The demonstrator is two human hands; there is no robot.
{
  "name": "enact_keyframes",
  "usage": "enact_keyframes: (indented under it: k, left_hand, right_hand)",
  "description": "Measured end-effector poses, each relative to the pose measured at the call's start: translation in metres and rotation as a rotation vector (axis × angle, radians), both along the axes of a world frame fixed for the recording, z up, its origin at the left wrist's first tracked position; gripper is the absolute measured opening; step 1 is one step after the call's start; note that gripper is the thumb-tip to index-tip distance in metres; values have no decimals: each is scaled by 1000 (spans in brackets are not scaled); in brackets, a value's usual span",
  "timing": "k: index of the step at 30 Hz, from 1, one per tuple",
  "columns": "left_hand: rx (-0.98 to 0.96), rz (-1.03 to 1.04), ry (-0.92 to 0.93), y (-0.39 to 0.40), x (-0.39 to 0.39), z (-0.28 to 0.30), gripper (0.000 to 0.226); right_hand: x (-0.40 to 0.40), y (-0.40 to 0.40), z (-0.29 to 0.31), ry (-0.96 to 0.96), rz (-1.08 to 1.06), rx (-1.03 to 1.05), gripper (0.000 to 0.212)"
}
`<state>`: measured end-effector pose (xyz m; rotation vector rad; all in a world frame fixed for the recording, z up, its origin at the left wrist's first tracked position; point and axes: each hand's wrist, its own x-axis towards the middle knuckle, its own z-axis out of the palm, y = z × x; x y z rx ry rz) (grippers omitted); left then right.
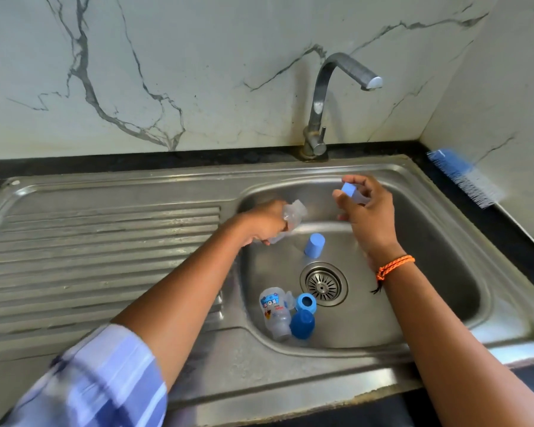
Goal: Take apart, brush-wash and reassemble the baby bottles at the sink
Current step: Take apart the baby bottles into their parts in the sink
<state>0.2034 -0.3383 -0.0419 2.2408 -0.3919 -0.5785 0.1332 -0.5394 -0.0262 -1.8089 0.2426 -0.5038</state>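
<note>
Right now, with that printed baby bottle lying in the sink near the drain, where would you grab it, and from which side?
Grip the printed baby bottle across its clear body, coming down from above. It lies on its side on the sink floor, so its length faces up. The blue ring and blue cap crowd its right side, so the left hand would probably reach it more easily.

One view only, from a camera worn on the person's head. It looks forward and steeply down onto a steel sink point(444, 340), standing close at its front edge. Wide-angle lens: the counter edges bow near the frame borders. Both forearms enter from the bottom edge and reach away from the lens. The basin lies right of centre, the ribbed drainboard point(99, 241) left. The tap point(318, 106) and marble wall point(167, 57) fill the upper half, facing the camera.
</note>
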Motion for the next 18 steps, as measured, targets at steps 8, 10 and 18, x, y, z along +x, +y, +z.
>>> enact_keyframes:
  k: [8, 10, 18]
  left_hand:
    - [493, 67, -182, -48, 35, -55, 40]
    - [535, 55, -242, -56, 39, -58, 40]
    - [541, 36, -277, -68, 35, -61, 44]
  right_hand:
    - [4, 3, -12, 81, -94, -381, 25]
    - [6, 4, -14, 113, -102, -408, 26]
    - [11, 3, -18, 161, -128, -458, 30]
